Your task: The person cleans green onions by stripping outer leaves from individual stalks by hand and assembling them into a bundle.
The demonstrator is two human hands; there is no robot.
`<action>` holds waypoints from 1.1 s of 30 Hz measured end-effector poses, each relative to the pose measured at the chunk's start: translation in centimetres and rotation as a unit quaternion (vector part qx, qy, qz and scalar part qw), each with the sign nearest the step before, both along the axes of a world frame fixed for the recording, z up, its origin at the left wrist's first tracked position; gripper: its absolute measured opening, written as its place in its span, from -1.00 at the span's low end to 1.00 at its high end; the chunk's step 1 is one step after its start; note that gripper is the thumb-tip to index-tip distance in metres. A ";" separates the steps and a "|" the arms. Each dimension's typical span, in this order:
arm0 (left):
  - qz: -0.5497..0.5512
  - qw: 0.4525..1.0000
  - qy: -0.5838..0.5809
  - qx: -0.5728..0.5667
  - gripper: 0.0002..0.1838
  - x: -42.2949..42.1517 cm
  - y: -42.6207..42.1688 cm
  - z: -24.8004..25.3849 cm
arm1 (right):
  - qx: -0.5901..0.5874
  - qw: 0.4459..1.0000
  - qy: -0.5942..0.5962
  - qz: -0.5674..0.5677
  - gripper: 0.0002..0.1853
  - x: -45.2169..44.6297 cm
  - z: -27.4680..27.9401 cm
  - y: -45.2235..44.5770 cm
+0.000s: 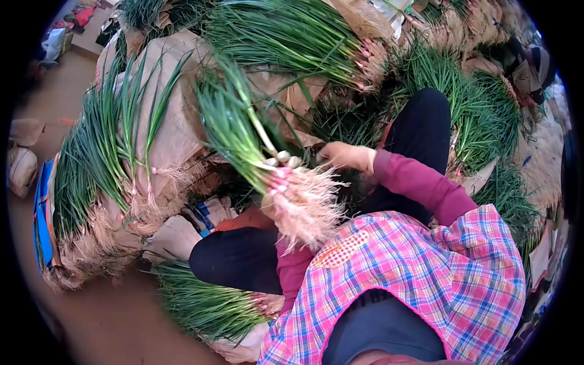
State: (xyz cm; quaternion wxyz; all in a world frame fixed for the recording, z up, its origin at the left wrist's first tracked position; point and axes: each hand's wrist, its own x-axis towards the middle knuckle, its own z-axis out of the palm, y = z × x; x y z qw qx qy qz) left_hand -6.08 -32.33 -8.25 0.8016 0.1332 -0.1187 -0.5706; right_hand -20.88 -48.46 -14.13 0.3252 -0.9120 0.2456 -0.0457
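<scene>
A bunch of green onions (243,137) with pink bulbs and long pale roots is held up in front of my lap. My left hand (269,207) grips it from beneath, mostly hidden behind the roots. One thick pale stem (260,128) lies across the top of the bunch. Just right of the bulbs is my right hand (345,156), its fingers curled and slightly blurred. Whether anything sits between those fingers is hidden from me.
Loose green onions (109,146) lie on brown sacking (173,115) at the left. A large pile (286,39) rests at the top, others (471,115) at the right. Another bundle (210,298) lies by my folded knee (234,258). Brown floor (134,316) shows lower left.
</scene>
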 end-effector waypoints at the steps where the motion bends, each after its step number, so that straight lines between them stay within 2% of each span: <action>1: -0.009 0.999 0.013 -0.032 -0.37 0.1 -0.4 0.8 | 0.028 0.998 0.002 -0.063 -0.85 -1.7 1.9 0.7; 2: -0.014 0.998 0.029 -0.061 -0.39 -0.1 -0.7 2.2 | -0.109 0.977 -0.040 -0.181 -0.81 -2.4 3.0 -0.5; 3: -0.017 0.995 0.044 -0.086 -0.40 -0.2 -0.7 3.3 | -0.158 0.932 -0.051 -0.321 -0.82 -2.6 4.4 -2.8; 4: -0.024 0.992 0.056 -0.110 -0.41 0.0 -0.8 3.7 | -0.153 0.886 -0.101 -0.425 -0.84 -3.2 6.3 -4.7; 5: -0.145 0.956 0.153 -0.206 -0.41 1.0 -2.4 0.2 | -0.247 0.842 -0.132 -0.461 -0.85 -3.8 7.0 -6.9; 6: -0.086 0.984 0.085 -0.129 -0.40 -0.2 -1.9 2.0 | -0.239 0.871 -0.015 -0.429 -0.82 -4.7 6.8 -9.4; 7: -0.028 0.998 0.015 -0.052 -0.39 -1.8 -1.2 3.9 | -0.240 0.868 -0.020 -0.434 -0.82 -4.7 6.7 -9.4; 8: -0.022 0.999 0.020 0.028 -0.38 -2.0 -0.8 3.0 | -0.208 0.894 -0.007 -0.396 -0.81 -4.5 6.8 -9.5; 9: -0.054 0.998 0.009 0.011 -0.37 -2.2 -1.0 2.7 | -0.179 0.919 0.006 -0.352 -0.80 -3.9 7.7 -9.8; 10: -0.068 0.998 -0.013 0.002 -0.35 -2.2 -1.6 2.2 | -0.168 0.926 -0.055 -0.334 -0.81 -3.5 8.0 -8.9; 11: -0.079 0.996 -0.033 0.001 -0.34 -2.2 -1.6 1.3 | 0.205 0.898 -0.096 -0.377 -0.83 -2.6 10.1 -7.1; 12: -0.107 0.992 -0.007 0.071 -0.33 -1.5 -0.9 -1.3 | 0.399 0.834 -0.150 -0.349 -0.86 -2.2 11.6 -4.5; 13: -0.110 0.993 0.038 0.025 -0.34 -3.1 -1.5 2.8 | 0.417 0.838 -0.187 -0.297 -0.86 -1.5 10.2 -2.8; 14: -0.132 0.990 0.043 0.024 -0.35 -3.2 -1.7 2.3 | 0.475 0.814 -0.224 -0.249 -0.83 -0.8 10.2 -0.5; 15: -0.155 0.987 0.047 0.022 -0.36 -3.1 -1.8 2.0 | 0.480 0.819 -0.262 -0.175 -0.82 0.3 8.7 0.4; 17: -0.150 0.987 0.061 0.018 -0.36 -3.5 -1.7 1.9 | 0.650 0.666 -0.293 -0.220 -0.82 0.8 7.6 0.8; 18: -0.119 0.990 0.064 0.036 -0.37 -3.6 -1.4 2.2 | 0.653 0.661 -0.297 -0.220 -0.82 1.2 7.5 1.1; 19: -0.088 0.993 0.068 0.051 -0.38 -3.6 -1.4 2.4 | 0.631 0.665 -0.325 -0.232 -0.83 1.5 7.7 1.2; 21: -0.110 0.989 0.092 0.033 -0.39 -3.2 -1.3 2.3 | 0.606 0.671 -0.353 -0.242 -0.83 2.1 7.5 1.2; 23: -0.110 0.988 0.100 0.042 -0.38 -3.4 -1.6 2.4 | 0.436 0.754 -0.346 -0.349 -0.91 2.6 5.8 1.0; 24: -0.109 0.988 0.102 0.038 -0.38 -3.6 -1.5 2.6 | 0.432 0.717 -0.381 -0.393 -0.92 2.2 4.7 -0.3; 25: -0.103 0.989 0.088 0.054 -0.39 -3.7 -1.3 2.7 | 0.427 0.657 -0.388 -0.486 -0.90 1.9 3.7 -2.0; 27: -0.097 0.991 0.067 0.065 -0.39 -3.3 -1.6 3.0 | 0.381 0.758 -0.369 -0.380 -0.85 1.7 5.4 -1.7; 28: -0.089 0.989 0.051 0.103 -0.44 -3.4 -1.7 3.0 | 0.339 0.817 -0.316 -0.342 -0.86 2.1 6.7 -0.7; 29: -0.083 0.985 0.040 0.145 -0.50 -3.9 -1.3 2.9 | 0.289 0.860 -0.247 -0.341 -0.80 3.0 8.3 -0.1; 30: -0.091 0.983 0.043 0.151 -0.50 -4.1 -0.6 1.9 | 0.175 0.906 -0.207 -0.326 -0.77 3.7 7.5 -0.5; 31: -0.101 0.979 0.013 0.177 -0.53 -3.7 -0.5 0.3 | 0.052 0.936 -0.169 -0.303 -0.74 4.5 7.1 -1.5; 32: -0.108 0.974 -0.020 0.197 -0.56 -3.4 -1.1 -0.1 | 0.051 0.945 -0.125 -0.299 -0.70 5.0 8.1 -2.0; 33: -0.098 0.974 -0.031 0.204 -0.59 -3.5 -1.3 0.1 | 0.031 0.943 -0.129 -0.306 -0.77 5.4 7.4 -2.2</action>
